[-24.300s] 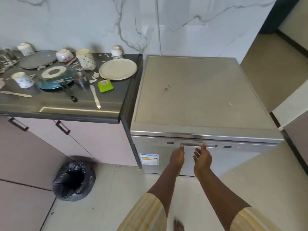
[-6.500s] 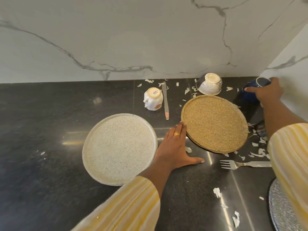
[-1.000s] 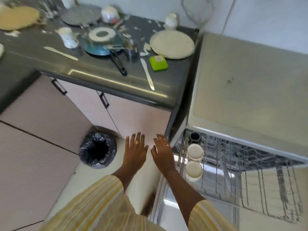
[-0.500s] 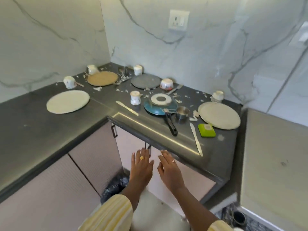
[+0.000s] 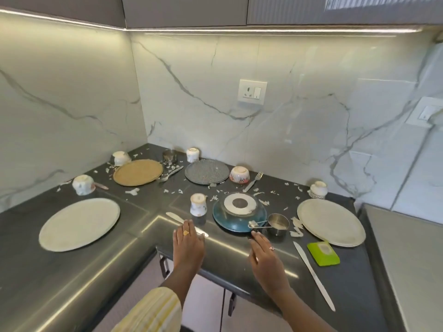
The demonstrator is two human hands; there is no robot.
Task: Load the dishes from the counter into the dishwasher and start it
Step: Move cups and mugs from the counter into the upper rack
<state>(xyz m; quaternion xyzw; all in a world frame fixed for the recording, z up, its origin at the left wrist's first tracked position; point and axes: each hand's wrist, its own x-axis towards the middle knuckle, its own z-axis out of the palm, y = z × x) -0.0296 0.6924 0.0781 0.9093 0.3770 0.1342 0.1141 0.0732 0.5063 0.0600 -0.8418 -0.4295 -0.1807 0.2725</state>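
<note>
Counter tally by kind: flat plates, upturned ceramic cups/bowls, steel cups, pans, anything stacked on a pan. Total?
Flat plates: 4
Upturned ceramic cups/bowls: 6
Steel cups: 2
Blue pan: 1
White-ringed dish on the pan: 1
Total: 14

dishwasher (image 5: 410, 259) cut off at right, knife (image 5: 173, 215) partly behind left hand (image 5: 188, 245)

White plate (image 5: 79, 224) lying flat near left edge of counter (image 5: 72, 283); second white plate (image 5: 330, 222) lying flat by right edge. Tan plate (image 5: 137, 172) and grey plate (image 5: 206, 171) lying toward back corner. Teal pan (image 5: 237, 224) sitting near front edge, steel cup (image 5: 278, 224) sitting just right of it, upturned cup (image 5: 198, 204) standing just left. Long knife (image 5: 314, 275) lying diagonally at front right.
</note>
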